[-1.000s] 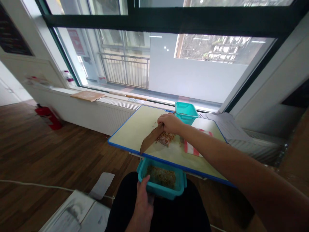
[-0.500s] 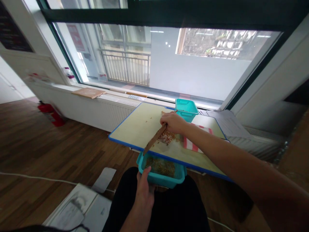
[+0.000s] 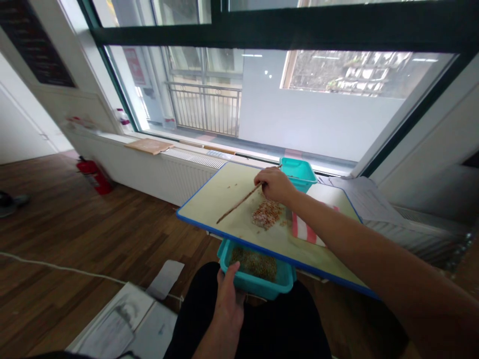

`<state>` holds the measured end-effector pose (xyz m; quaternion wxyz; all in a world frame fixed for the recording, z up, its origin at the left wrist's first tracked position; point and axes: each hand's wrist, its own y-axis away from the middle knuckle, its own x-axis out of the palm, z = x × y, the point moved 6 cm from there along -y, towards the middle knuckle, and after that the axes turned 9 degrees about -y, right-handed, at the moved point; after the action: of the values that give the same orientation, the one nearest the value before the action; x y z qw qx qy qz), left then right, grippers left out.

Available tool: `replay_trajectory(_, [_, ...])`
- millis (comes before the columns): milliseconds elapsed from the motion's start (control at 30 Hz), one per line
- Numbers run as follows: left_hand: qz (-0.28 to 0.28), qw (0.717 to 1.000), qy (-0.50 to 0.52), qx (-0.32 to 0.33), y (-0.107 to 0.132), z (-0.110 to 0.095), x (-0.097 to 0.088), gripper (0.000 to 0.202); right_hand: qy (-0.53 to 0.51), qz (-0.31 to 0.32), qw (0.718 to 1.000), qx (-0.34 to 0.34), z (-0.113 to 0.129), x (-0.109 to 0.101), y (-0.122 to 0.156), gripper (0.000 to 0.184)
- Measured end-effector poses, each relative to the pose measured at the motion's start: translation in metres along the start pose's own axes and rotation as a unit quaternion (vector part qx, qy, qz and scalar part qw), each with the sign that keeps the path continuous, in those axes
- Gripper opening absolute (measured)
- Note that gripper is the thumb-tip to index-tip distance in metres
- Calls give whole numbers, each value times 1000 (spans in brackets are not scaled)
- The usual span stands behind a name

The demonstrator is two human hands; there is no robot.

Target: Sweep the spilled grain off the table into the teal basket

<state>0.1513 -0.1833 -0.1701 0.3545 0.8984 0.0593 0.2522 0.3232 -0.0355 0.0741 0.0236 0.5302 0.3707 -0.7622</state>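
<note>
My right hand (image 3: 276, 183) is closed around one end of a thin brown piece of cardboard (image 3: 238, 204), seen nearly edge-on above the table (image 3: 206, 195). Just right of the cardboard and partly under my hand lies a pile of reddish-brown grains (image 3: 266, 214). Below the table's blue front edge, my left hand (image 3: 229, 294) grips the near left rim of a turquoise plastic tub (image 3: 262, 287), thumb over the rim. Greenish-brown grains (image 3: 256, 264) cover the tub's bottom. A second turquoise tub (image 3: 299, 172) stands at the table's back, beyond my right hand.
A red-and-white striped cloth or bag (image 3: 307, 230) lies on the table under my right forearm. Sheets of paper (image 3: 344, 197) rest to the right. A radiator (image 3: 189, 174) runs below the window; a fire extinguisher (image 3: 94, 175) stands on the floor at left.
My right hand has turned the cardboard from a broad tilt to nearly edge-on, and its lower end has lifted away from the tub's rim, back over the table. The left hand still holds the tub.
</note>
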Motion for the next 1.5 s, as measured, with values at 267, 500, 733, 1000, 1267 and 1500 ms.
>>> replay_trajectory(267, [-1, 1000, 5, -3, -1, -15, -1, 41, 37, 14, 991, 126, -53, 61, -79, 41])
replay_trajectory(500, [27, 999, 19, 3, -1, -23, -3, 45, 76, 65, 979, 178, -77, 106, -92, 36])
replay_trajectory(733, [33, 999, 42, 2, -6, -20, -4, 50, 69, 114, 979, 155, -78, 87, -72, 36])
replay_trajectory(1000, [-16, 1000, 21, 8, -12, -23, -18, 44, 65, 150, 976, 147, -46, 54, -31, 36])
replay_trajectory(1267, [-32, 999, -1, 16, 3, -24, -23, 45, 78, 164, 975, 126, -25, 38, 0, 34])
replay_trajectory(1500, [-6, 1000, -1, 4, 12, -17, -15, 49, 75, 172, 976, 110, -13, 27, 20, 32])
